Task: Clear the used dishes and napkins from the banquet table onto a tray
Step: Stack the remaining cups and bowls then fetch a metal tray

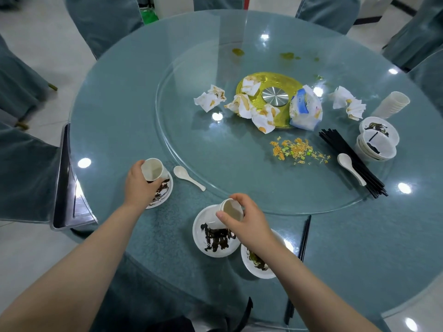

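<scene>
Left hand (139,185) grip holds paper cup (153,169) tilted over soiled plate (161,190), left of centre. Right hand (249,220) grip holds second cup (231,209) over stained plate (215,232), lower centre. Cups likely light, crushable: hold by wall, gently. Surface (119,111) glass, probably slippery.

**Covered, cropped and unclear**

The left hand (139,185) covers the near side of its cup (153,169) and part of the stained plate (161,191) beneath. The right hand (247,221) hides the base of the second cup (231,209), and its wrist crosses a bowl (257,262), concealing much of that rim. Both forearms run out at the bottom edge. The tray (68,188) at the table's left side lies partly under the glass top, its far part out of sight. Chairs (103,17) around the table are cropped by the frame's edges. How many bowls make up the stack (376,142) on the right cannot be counted. The dark shape at the bottom edge is unidentifiable.
</scene>
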{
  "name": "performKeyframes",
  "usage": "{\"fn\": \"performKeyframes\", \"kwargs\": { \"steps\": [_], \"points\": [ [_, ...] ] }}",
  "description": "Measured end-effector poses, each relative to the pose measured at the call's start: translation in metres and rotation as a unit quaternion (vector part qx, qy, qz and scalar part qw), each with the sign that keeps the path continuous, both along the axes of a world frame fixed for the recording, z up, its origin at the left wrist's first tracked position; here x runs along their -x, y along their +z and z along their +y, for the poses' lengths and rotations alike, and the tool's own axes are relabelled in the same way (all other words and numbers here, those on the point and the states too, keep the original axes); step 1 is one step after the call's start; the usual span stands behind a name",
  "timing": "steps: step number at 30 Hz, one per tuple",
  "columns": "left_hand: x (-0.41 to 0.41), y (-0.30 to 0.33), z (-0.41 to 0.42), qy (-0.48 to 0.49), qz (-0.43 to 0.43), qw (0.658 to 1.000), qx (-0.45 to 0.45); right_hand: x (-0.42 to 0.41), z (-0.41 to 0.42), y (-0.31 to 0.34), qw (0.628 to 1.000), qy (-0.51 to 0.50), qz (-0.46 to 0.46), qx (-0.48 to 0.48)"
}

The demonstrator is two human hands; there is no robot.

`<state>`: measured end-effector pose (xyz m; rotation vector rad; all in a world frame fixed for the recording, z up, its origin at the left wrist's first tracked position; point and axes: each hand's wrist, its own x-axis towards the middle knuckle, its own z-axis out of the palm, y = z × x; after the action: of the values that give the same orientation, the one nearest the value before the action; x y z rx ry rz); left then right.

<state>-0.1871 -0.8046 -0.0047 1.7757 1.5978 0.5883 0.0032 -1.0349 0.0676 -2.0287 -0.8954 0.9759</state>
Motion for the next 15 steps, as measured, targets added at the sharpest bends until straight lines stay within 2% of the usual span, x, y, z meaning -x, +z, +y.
{"fn": "performKeyframes", "kwargs": {
  "steps": [7, 15],
  "points": [
    [-0.008, 0.01, -0.02, -0.06, -0.034, 0.998, -0.016, -0.004, -0.006, 0.003, 1.0, -0.021, 0.008, -0.01],
    [-0.021, 0.031, -0.064, -0.192, -0.058, 0.979, -0.027, -0.013, -0.01, 0.011, 0.994, -0.076, 0.046, -0.061]
  ]
}}
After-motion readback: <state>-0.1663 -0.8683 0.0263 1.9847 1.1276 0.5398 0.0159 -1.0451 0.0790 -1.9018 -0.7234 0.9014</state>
